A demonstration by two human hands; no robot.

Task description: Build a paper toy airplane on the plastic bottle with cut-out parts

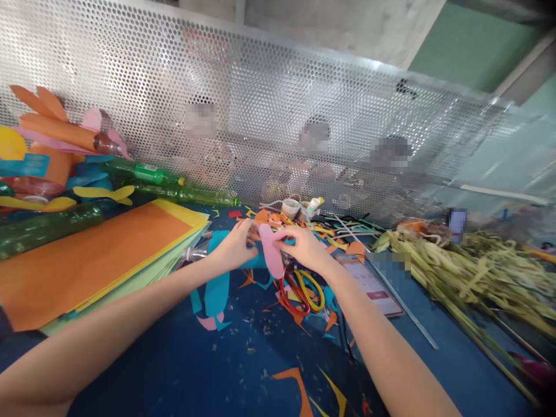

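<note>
Pinched between thumb and fingertips, the pink strip (271, 256) is clamped by our right hand (302, 246) on the right side of its upper half. Our left hand (234, 248) stands at the left of the strip, its thumb and fingers apart and loosely curled; we cannot tell whether any fingertip touches the strip. Position: mid-scene, above the table (247, 359), the strip's long axis leaning, its rounded far end to the left and its near end to the right, close by the red handle (284, 295) and yellow handle (320, 284). Immediately to the left lies the bottle (196, 253), dressed in blue paper (218, 284); contact between it and the strip cannot be confirmed. Handling: we judge the strip to be very light, thin and flexible, probably paper or sheet foam, with little tendency to slip but liable to crease or tear under a hard pinch. Grip advice: we should take hold by the flat faces near an edge, using light pad pressure, and support the opposite edge with the left fingertips so that the free ends do not fold. We should also steer the near end clear of the handles, where it could snag.
</note>
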